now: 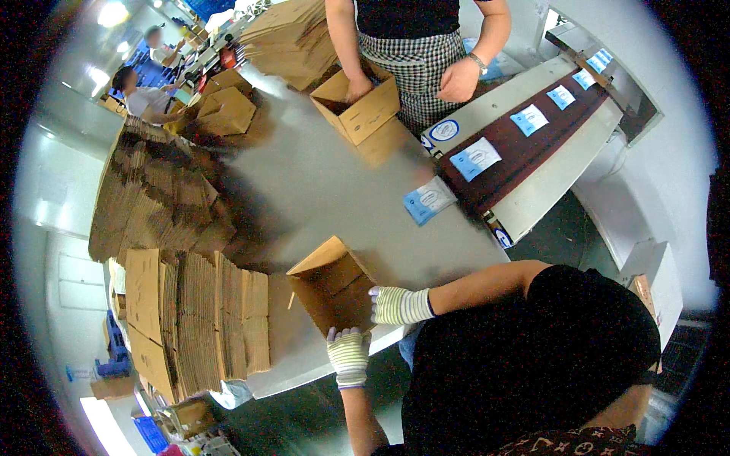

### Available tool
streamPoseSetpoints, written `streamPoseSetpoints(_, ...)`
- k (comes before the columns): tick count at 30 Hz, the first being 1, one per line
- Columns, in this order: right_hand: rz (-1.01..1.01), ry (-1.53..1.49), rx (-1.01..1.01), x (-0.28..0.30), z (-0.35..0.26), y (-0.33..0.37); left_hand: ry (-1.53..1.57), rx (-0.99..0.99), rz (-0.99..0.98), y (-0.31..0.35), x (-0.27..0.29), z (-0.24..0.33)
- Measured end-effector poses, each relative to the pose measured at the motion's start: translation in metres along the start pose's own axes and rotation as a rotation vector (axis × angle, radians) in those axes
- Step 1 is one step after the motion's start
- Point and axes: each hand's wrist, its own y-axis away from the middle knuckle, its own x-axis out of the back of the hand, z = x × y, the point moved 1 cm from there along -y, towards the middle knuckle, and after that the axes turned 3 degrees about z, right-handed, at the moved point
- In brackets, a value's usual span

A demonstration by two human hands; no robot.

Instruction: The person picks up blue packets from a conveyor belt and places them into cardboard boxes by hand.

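An open cardboard box [334, 289] stands tilted on the near edge of the grey table, its inside facing up and bare. My left hand [348, 356], in a striped white and green glove, grips the near rim of the box with its fingers curled over. My right hand [401, 305], gloved alike, holds the right-hand rim, fingers bent over the edge. The box's underside is hidden.
Flattened cardboard boxes [198, 315] stand packed at my left; another pile [152, 201] rises behind them. Across the table [296, 171], a co-worker's hand reaches into an open box [365, 114]. A conveyor belt [525, 140] carries several blue-and-white packets; one packet [430, 201] lies at its end.
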Motion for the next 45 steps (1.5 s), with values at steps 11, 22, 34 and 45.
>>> streamPoseSetpoints(11,0.125,-0.059,0.236,0.028,-0.006,0.007,0.064,0.236,0.298,0.027,0.020,0.040)
streamPoseSetpoints(22,0.252,0.002,0.221,0.028,0.001,0.007,0.043,0.245,0.306,0.015,0.026,0.044)
streamPoseSetpoints(34,0.127,-0.029,0.191,0.044,-0.003,0.009,0.052,0.266,0.236,0.028,0.018,0.043)
streamPoseSetpoints(45,0.136,-0.006,0.226,0.029,0.002,0.007,0.092,0.252,0.322,0.021,0.018,0.043)
